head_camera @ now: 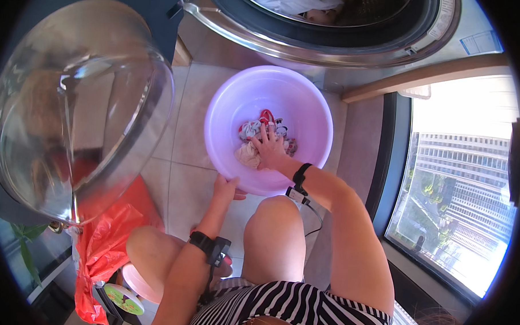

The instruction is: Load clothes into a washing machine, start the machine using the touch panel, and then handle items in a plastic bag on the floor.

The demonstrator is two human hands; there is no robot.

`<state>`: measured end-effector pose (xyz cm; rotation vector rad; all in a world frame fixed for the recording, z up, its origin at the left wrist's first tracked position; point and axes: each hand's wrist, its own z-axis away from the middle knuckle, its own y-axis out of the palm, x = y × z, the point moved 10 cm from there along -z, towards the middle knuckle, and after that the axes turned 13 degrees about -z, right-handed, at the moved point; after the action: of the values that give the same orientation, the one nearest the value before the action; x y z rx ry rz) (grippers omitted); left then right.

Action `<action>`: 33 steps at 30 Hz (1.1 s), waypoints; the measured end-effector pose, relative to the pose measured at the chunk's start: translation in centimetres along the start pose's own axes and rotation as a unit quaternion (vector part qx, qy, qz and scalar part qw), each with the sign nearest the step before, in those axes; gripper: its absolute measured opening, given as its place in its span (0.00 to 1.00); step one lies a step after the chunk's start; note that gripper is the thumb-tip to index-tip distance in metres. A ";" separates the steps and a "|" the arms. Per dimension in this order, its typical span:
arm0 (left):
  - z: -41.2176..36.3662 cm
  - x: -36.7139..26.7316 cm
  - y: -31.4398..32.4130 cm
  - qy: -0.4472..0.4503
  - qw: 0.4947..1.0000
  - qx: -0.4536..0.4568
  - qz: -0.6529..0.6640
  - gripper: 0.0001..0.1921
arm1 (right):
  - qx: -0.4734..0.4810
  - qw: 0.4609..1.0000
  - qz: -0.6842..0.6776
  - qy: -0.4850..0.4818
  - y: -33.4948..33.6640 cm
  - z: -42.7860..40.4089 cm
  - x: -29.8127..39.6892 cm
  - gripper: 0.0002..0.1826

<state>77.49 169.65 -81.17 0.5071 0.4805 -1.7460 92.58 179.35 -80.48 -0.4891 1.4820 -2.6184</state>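
Observation:
A light purple plastic basin point(228, 88) stands on the tiled floor in front of me, below the washing machine's door opening. Small clothes point(249, 130) lie in a heap at its bottom: grey, red-and-white and patterned pieces, with a cream cloth point(247, 155) at the near left. My right hand point(271, 150) rests on the heap with its fingers spread; its palm side is hidden. My left hand point(229, 188) holds the basin's near left rim, thumb on the outside edge and the other fingers partly hidden under it.
A front-loading washing machine point(332, 57) with clothes in its drum is beyond the basin. Its clear round door point(90, 113) swings out at the left. A red plastic bag point(111, 239) and a green round-topped item point(124, 298) are at the lower left; a window point(457, 182) is at the right.

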 end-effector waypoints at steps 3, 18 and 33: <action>0.2 0.0 0.2 -0.010 1.000 0.002 -0.007 0.18 | -0.007 0.996 -0.090 0.025 1.8 -1.9 -2.0 0.50; -0.3 0.1 0.2 0.019 1.000 -0.007 -0.007 0.16 | -0.061 0.418 -0.903 -0.075 -24.5 5.4 -7.1 0.31; -0.2 -2.1 -3.8 0.075 0.993 -0.080 -0.039 0.16 | -0.136 0.749 -0.640 0.102 -17.2 7.4 -10.4 0.15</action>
<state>74.26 172.21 -79.92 0.5128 0.7485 -1.7345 106.12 184.75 -64.71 -1.8940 2.0746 -3.3779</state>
